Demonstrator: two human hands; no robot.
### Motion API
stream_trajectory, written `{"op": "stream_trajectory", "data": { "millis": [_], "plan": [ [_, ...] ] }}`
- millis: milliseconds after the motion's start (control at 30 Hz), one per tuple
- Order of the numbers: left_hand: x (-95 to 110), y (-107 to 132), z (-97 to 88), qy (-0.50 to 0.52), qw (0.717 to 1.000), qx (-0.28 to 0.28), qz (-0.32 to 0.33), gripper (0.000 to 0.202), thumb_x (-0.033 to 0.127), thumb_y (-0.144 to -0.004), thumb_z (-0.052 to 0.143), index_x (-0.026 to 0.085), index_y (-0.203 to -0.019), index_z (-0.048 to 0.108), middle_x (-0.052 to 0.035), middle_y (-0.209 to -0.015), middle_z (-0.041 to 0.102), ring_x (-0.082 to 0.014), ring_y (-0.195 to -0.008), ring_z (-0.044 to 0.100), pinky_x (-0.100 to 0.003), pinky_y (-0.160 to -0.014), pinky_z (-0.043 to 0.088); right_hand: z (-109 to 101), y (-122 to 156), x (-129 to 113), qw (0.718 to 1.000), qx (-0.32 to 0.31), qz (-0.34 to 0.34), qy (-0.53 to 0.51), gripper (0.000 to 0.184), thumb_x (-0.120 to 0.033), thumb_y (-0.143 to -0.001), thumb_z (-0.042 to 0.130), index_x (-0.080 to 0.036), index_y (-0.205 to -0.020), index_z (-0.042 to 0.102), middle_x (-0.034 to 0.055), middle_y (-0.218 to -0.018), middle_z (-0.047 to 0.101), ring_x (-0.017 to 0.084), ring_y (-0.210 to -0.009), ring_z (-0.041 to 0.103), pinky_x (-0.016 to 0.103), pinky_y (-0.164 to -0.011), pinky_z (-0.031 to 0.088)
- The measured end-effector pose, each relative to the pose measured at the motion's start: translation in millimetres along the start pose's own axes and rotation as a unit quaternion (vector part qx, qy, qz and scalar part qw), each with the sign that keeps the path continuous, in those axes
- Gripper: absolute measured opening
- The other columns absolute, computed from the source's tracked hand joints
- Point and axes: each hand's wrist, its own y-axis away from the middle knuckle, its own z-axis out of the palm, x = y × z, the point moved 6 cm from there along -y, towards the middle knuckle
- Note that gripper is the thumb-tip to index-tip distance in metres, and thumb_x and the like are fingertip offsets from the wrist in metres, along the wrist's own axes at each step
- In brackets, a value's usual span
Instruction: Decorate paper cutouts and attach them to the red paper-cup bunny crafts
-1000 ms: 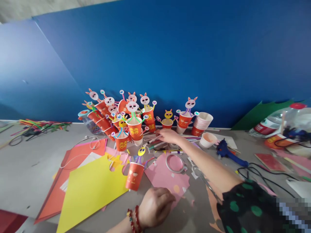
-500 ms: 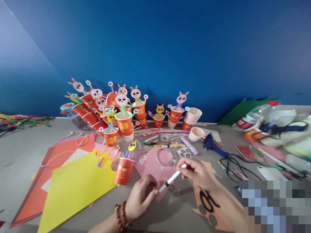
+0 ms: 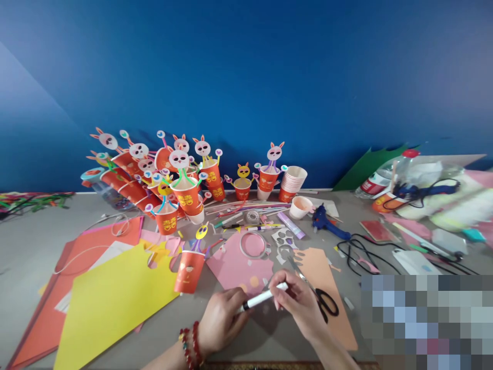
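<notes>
A white marker [image 3: 264, 298] with a black band lies slanted between my hands, just above the tabletop. My right hand [image 3: 295, 300] pinches its upper right end. At the lower left end, beyond the black band, the fingers of my left hand [image 3: 227, 313] are closed around the tip and partly hide it. Black-handled scissors [image 3: 326, 306] lie on a peach paper sheet [image 3: 334, 288], right beside my right hand. A red paper cup [image 3: 189, 272] with a yellow face on a stem stands to the left of my left hand. Cut pink paper [image 3: 234, 262] lies beyond both hands.
Red cups with rabbit figures [image 3: 187, 192] crowd the back left. A cup stack [image 3: 295, 182], a blue glue gun [image 3: 327, 223] with its cable and a bottle [image 3: 379, 180] stand right of them. Yellow paper [image 3: 119, 303] covers the left front. A tape ring [image 3: 253, 244] sits mid-table.
The marker has tilted flatter, and my right hand has come lower and nearer my left. The marker's end now runs into the left fingers. The whole view has shifted slightly.
</notes>
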Motion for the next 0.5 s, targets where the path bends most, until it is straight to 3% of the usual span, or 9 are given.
{"op": "stream_trajectory", "data": {
  "millis": [233,500],
  "plan": [
    [7,0,9.2,-0.017,0.998,-0.004,0.062,0.021,0.031,-0.098,0.043,0.019,-0.091,0.058,-0.0044,-0.072,0.065,-0.0176,-0.061,0.061,-0.025,-0.055,0.041,42,3,18,0.991,-0.129,0.031,0.026,0.037,-0.054,-0.083,0.069,-0.019,-0.076,0.059,-0.0048,-0.060,0.050,0.009,-0.050,0.042,0.021,-0.048,0.031],
    [6,-1,6.1,0.014,0.998,0.000,0.057,0.056,0.058,-0.101,0.022,0.019,-0.083,0.058,-0.0047,-0.069,0.064,-0.0161,-0.058,0.060,-0.024,-0.053,0.039,42,3,18,0.993,-0.105,0.008,0.053,0.041,-0.056,-0.090,0.060,-0.019,-0.071,0.055,-0.0057,-0.055,0.046,0.009,-0.049,0.040,0.022,-0.047,0.027]
  ]
}}
